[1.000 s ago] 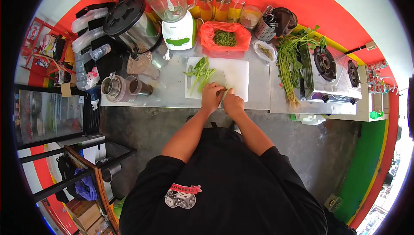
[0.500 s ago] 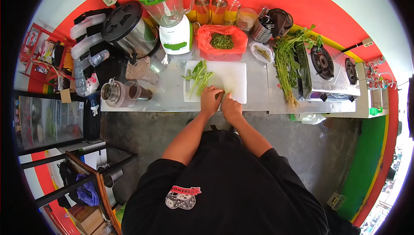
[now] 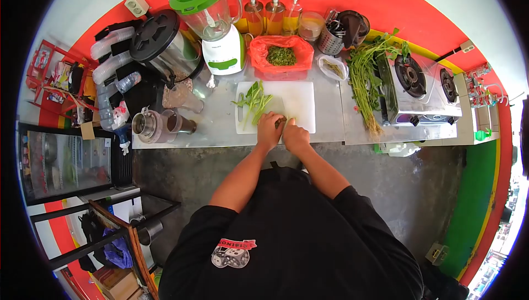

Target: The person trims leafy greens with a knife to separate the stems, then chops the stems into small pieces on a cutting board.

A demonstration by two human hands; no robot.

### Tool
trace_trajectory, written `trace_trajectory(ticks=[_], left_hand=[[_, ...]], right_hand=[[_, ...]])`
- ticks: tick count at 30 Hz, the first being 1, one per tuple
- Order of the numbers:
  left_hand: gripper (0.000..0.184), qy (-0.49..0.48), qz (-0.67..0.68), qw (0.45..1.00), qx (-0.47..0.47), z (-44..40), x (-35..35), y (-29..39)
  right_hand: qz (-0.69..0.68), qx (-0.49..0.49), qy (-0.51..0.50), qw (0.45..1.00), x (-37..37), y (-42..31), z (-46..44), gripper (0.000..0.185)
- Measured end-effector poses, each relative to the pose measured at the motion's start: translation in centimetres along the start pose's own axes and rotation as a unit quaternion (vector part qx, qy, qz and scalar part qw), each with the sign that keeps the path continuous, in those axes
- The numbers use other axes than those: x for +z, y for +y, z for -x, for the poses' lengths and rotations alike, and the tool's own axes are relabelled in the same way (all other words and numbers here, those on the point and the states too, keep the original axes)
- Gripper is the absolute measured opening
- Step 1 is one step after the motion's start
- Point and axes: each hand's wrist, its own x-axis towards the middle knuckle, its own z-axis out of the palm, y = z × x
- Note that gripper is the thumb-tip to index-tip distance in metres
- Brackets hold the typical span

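A white cutting board (image 3: 300,93) lies at the front edge of the metal counter. Leafy green stems (image 3: 254,100) rest on its left half, their lower ends running toward my left hand (image 3: 269,129). That hand is closed over a bunch of the greens, its fingertips curled down at the board. Close beside it, my right hand (image 3: 296,136) is wrapped round the handle of a knife (image 3: 282,105), whose pale blade points away from me between the two hands. My fingers hide most of the cutting spot.
Behind the board stands a red plastic bag (image 3: 259,60) of chopped greens (image 3: 281,55), with a small bag (image 3: 333,67) beside it. A blender (image 3: 221,52) and steel pot (image 3: 171,52) are back left. Long-stemmed greens (image 3: 363,88) lie by the gas stove (image 3: 410,90).
The view has tilted slightly, so the counter sits a little lower. Both hands stay together at the board's front edge, with only slight movement.
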Motion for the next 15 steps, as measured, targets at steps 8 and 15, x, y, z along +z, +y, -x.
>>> trace_trajectory(ticks=[8, 15], left_hand=[[0.010, -0.009, 0.008, 1.000, -0.002, -0.1, -0.1, -0.1], [0.010, 0.011, -0.012, 1.000, 0.001, -0.1, 0.6, -0.4]], right_hand=[[-0.014, 0.005, -0.007, 1.000, 0.3, -0.2, 0.6, 0.029], [-0.019, 0.002, 0.031, 0.999, 1.3, 0.3, 0.6, 0.024]])
